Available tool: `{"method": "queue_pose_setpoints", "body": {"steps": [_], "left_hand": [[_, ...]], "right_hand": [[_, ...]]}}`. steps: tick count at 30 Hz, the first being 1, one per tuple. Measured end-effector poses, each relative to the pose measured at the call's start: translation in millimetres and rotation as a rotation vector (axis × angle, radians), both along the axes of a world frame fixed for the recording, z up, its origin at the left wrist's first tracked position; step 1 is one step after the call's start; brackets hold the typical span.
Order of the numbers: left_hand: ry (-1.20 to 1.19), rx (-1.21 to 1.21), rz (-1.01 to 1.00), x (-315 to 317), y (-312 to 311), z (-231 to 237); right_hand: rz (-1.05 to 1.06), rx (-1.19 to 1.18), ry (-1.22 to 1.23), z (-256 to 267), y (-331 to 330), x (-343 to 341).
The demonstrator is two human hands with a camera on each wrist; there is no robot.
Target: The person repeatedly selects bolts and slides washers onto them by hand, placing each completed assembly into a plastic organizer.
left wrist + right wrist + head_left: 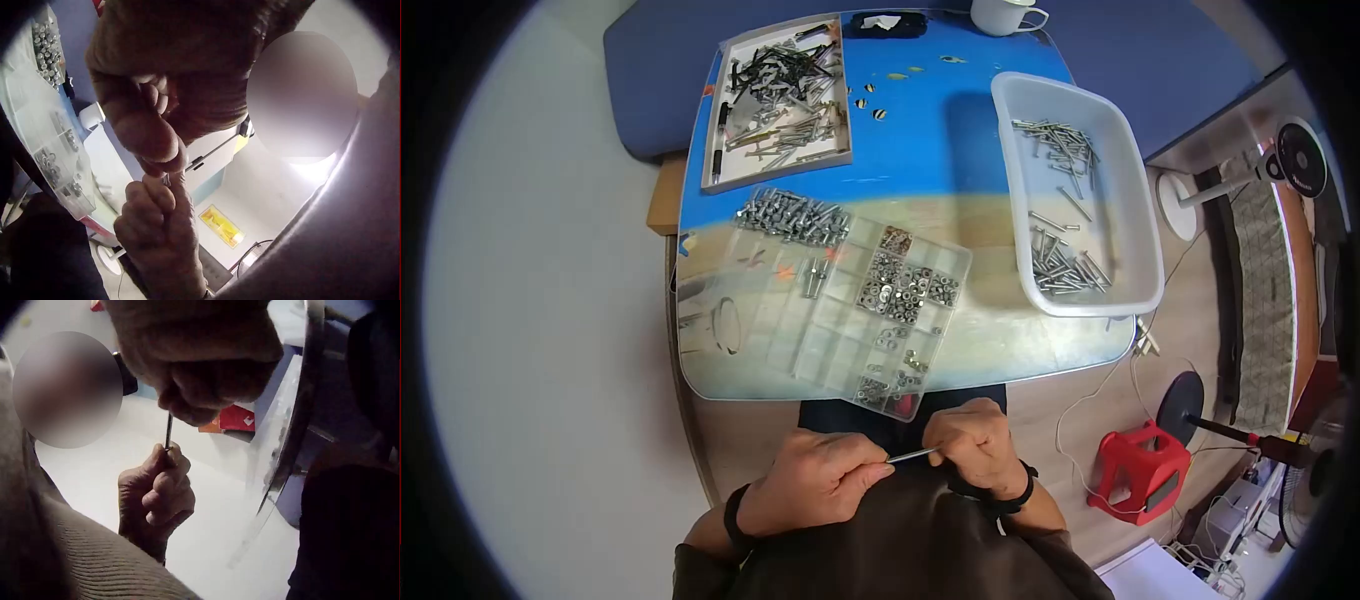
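Over the lap, below the table's front edge, both hands hold a thin metal rod (914, 455) at its opposite ends. My left hand (825, 475) pinches one end between thumb and curled fingers. At the other end, the fingertips of my right hand (975, 445) grip the rod; its tip is hidden in them. In the right wrist view the rod (169, 430) spans the short gap between the hands. Just beyond the hands lies a clear compartment box (825, 345), its near corner past the table edge, with nuts (908, 292) and washers in several sections.
A heap of short bolts (792, 216) lies at the box's far left. Behind it, a shallow tray (780, 173) holds mixed screws. A white bin (1135, 230) with long bolts stands at the right. A mug (998, 16) is at the back; a red stool (1138, 478) stands on the floor.
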State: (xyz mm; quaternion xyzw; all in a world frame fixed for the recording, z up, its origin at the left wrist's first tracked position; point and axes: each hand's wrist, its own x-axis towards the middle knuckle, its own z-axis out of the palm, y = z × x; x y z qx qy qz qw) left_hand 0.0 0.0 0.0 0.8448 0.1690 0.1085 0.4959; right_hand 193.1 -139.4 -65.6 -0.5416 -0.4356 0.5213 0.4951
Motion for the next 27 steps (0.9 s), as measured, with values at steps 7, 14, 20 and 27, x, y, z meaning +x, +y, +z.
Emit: {"method": "queue_pose_setpoints", "body": {"steps": [7, 14, 20, 27], "left_hand": [[0.043, -0.206, 0.06, -6, 0, 2], [0.03, -0.163, 0.034, -4, 0, 2], [0.057, -0.177, 0.023, -5, 2, 2], [0.068, -0.181, 0.026, -3, 2, 1]], "right_hand": [[-0.251, 0.343, 0.006, 15, 6, -8], [-0.115, 0.257, -0.153, 21, 5, -4], [-0.166, 0.359, -0.193, 14, 6, -2], [-0.212, 0.38, -0.217, 16, 8, -3]]}}
